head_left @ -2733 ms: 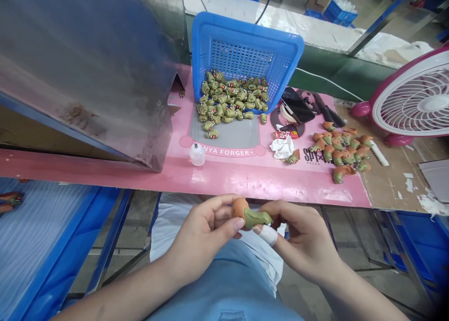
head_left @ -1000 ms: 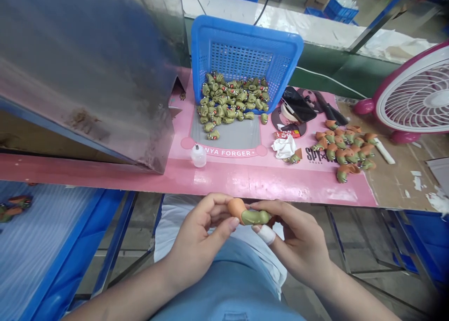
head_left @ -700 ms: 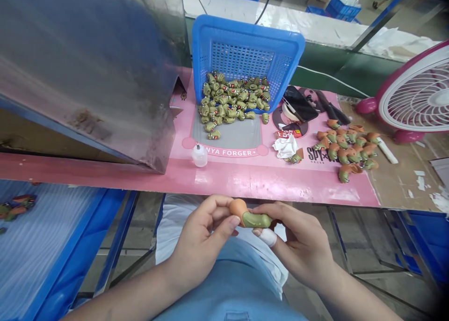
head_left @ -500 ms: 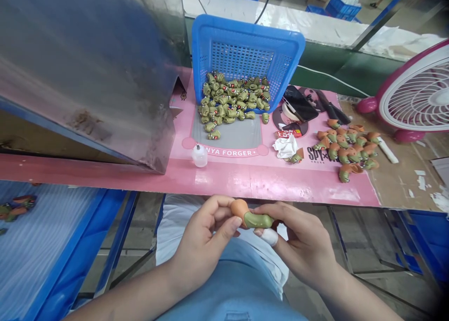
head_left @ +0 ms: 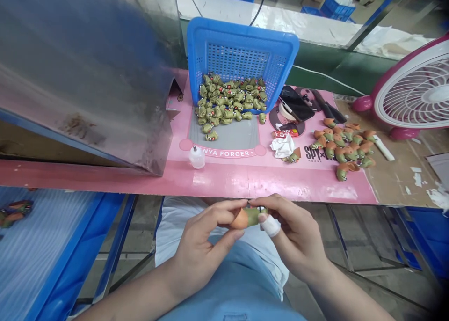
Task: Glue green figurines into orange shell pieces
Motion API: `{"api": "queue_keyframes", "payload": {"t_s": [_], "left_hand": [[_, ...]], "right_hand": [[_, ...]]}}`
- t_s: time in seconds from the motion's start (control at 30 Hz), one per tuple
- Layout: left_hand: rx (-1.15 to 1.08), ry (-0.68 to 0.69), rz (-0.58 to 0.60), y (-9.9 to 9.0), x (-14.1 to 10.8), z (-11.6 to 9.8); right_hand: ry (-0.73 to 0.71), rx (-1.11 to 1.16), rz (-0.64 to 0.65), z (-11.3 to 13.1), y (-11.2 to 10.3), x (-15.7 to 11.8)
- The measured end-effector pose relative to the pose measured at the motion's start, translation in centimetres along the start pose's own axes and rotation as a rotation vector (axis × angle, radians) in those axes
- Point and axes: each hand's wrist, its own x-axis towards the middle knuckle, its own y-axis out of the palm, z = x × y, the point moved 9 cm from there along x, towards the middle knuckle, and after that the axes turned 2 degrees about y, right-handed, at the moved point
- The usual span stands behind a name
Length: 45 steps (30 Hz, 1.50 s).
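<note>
Between my two hands, above my lap and just in front of the table edge, is a small orange-and-green figurine part (head_left: 251, 216). My left hand (head_left: 210, 234) pinches its orange end between thumb and fingers. On the green end, my right hand (head_left: 293, 229) is closed, its thumb wrapped in white tape. A dark-and-white marking shows on the green piece near that thumb; the rest of that end is hidden by my fingers. Similar joined orange-and-green parts (head_left: 345, 143) lie in a group at the right of the table.
A tipped blue basket (head_left: 242, 28) spills green parts (head_left: 224, 101) onto the pink table mat (head_left: 217, 173). Near the front stands a small clear bottle (head_left: 197, 157). A metal housing (head_left: 115, 77) blocks the left; a fan (head_left: 417, 87), phone (head_left: 296, 103) and crumpled tissue (head_left: 282, 146) sit rightward.
The figurine part has been turned in my hands, so the dark-and-white marking on its green piece now shows. Both hands keep hold of it, with the fingers shifted.
</note>
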Motion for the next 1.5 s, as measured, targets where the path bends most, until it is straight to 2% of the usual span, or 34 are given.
{"api": "queue_keyframes", "payload": {"t_s": [0.17,0.4,0.47,0.6,0.73,1.0,1.2,1.5], "left_hand": [[-0.030,-0.043,-0.009,0.0,-0.1,0.5],[-0.090,-0.077,0.007,0.3,-0.1,0.9],[-0.078,-0.063,0.011,0.2,0.0,0.9],[-0.049,-0.021,0.009,-0.1,0.1,0.5],[-0.034,-0.063,-0.008,-0.2,0.4,0.6],[-0.073,-0.101,-0.023,0.1,0.7,0.9],[-0.155,-0.162,-0.013,0.2,0.9,1.5],[0.002,-0.125,-0.022,0.1,0.5,1.1]], "right_hand": [[0.033,0.059,-0.026,-0.5,-0.4,-0.1],[0.003,0.037,-0.026,-0.2,-0.2,0.0],[-0.054,-0.038,-0.048,0.4,-0.3,0.0],[-0.280,-0.285,-0.103,2.3,-0.5,-0.9],[-0.397,-0.434,-0.077,2.7,0.1,-2.0],[-0.434,-0.393,-0.107,2.7,0.2,-1.8],[-0.398,-0.376,-0.110,2.8,-0.1,-1.6],[-0.296,-0.405,-0.116,2.1,-0.5,-1.5]]}}
